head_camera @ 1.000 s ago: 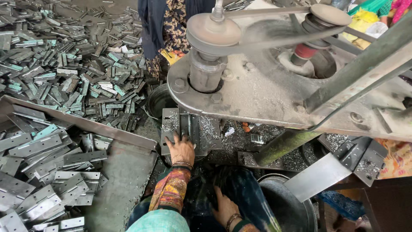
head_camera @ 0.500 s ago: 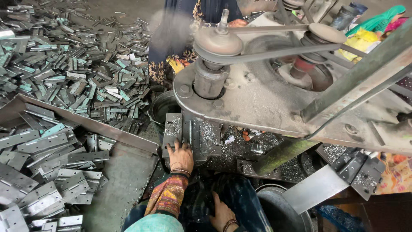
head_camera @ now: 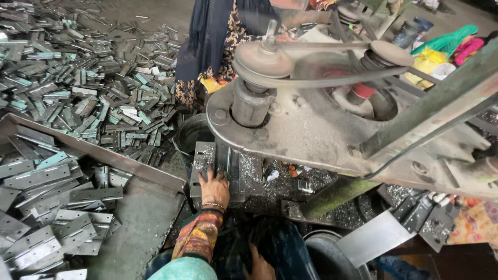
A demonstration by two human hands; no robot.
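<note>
Hinge blank [head_camera: 222, 155], a narrow upright metal piece, sits on the drill-press table [head_camera: 199, 179] directly below the spindle housing [head_camera: 250, 106]. Left hand [head_camera: 213, 187] lies flat on the table with fingers spread, fingertips touching the base of the piece, apparently steadying it under the spindle; it presses rather than grips, nothing closed inside the palm. Right hand [head_camera: 259, 267] is low at the frame's bottom edge, resting on dark cloth over the lap; fingers partly hidden, so I cannot tell whether it holds anything.

Metal swarf [head_camera: 275, 186] litters the table and the ground to its right, consistent with drilling here. Belt and pulleys [head_camera: 332, 65] on the machine top look blurred, likely running. Round dark bucket [head_camera: 193, 134] stands just behind the table, near enough to serve as a drop point, though its contents are not visible. Angled steel sheet [head_camera: 93, 150] fences off stacked hinges [head_camera: 57, 207] on the left, within reach of the left arm. Loose hinge pile [head_camera: 78, 78] spreads across the floor beyond. Another person in dark patterned clothing [head_camera: 218, 36] sits across the machine.
</note>
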